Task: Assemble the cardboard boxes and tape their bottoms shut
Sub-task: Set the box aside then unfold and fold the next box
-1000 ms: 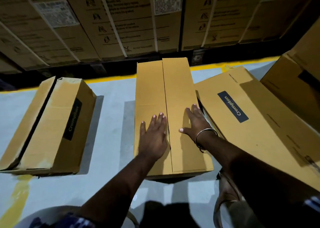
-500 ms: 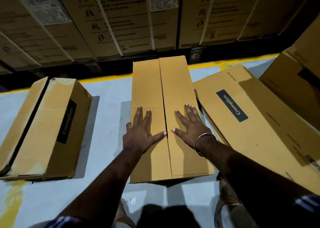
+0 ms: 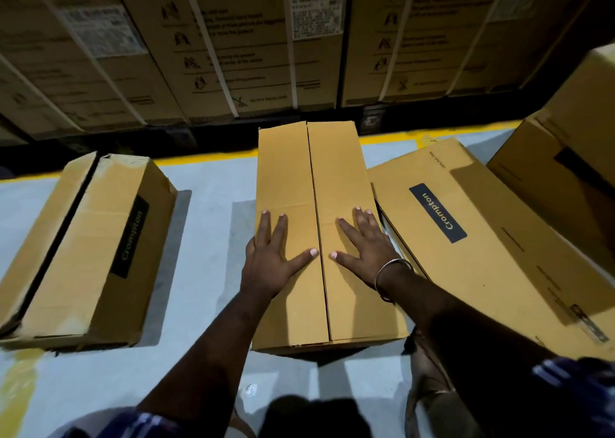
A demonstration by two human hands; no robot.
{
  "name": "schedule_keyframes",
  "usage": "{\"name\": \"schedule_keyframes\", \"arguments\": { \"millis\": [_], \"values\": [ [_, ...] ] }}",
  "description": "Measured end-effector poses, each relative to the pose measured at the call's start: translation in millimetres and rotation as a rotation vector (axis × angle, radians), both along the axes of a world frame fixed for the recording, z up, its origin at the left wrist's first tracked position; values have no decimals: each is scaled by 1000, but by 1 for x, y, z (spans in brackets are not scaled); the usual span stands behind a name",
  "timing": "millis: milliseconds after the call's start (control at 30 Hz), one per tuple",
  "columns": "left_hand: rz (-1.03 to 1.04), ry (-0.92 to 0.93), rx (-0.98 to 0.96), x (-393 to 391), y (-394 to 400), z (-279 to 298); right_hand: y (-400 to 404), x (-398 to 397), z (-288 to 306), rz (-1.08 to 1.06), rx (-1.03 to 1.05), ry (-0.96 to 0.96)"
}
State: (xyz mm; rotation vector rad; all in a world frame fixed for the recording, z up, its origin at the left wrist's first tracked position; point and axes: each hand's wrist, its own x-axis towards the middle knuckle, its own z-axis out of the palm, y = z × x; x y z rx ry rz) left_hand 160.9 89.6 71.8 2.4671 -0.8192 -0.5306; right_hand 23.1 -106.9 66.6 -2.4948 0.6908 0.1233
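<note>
Fingers (image 3: 273,229) of both hands lie flat atop box (image 3: 346,171).

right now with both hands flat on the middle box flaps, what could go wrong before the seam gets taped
1. The left hand and right hand press only the near half of the middle box; the far end of the seam may spring open once a hand lifts.
2. No tape is in view, so reaching for it probably frees one flap.
3. The flat box on the right crowds that side and may get nudged.
</note>
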Motion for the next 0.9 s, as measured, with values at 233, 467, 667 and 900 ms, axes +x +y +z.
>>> {"name": "schedule_keyframes", "arguments": {
  "millis": [233, 467, 667, 900],
  "values": [
    [446, 885, -361, -1, 31, 18, 8, -3, 24, -616, 535, 0],
    [511, 785, -373, 14, 43, 21, 13, 16, 35, -581, 534, 46],
    [627, 562, -108, 29, 65, 13, 47, 31, 38, -486, 509, 10],
    [650, 415, 46, 19, 57, 13, 66, 36, 12, -536, 373, 80]
  ]
}}
